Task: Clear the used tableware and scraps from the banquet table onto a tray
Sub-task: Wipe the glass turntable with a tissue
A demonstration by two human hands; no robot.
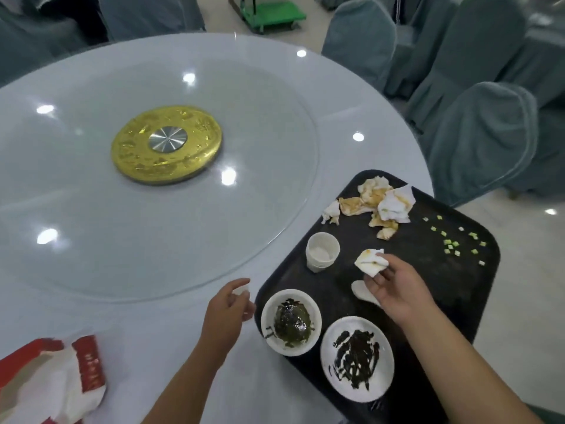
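At the table's near left edge a red-and-white wrapper [52,381] is seen lying crumpled, with the gold hub [166,144] set well beyond it at the middle of the glass turntable [260,209]. The left hand [226,313] is held over the table just beside the black tray's [452,301] left edge, fingers curled on a small white scrap [241,290]. On the tray, a bowl [291,322] and plate [357,358] of dark greens are found at the near edge, a paper cup [322,251] beyond, soiled napkins [376,203] at the far corner, and a stained tissue [371,261] is pinched in the right hand [394,286] over the tray's middle.
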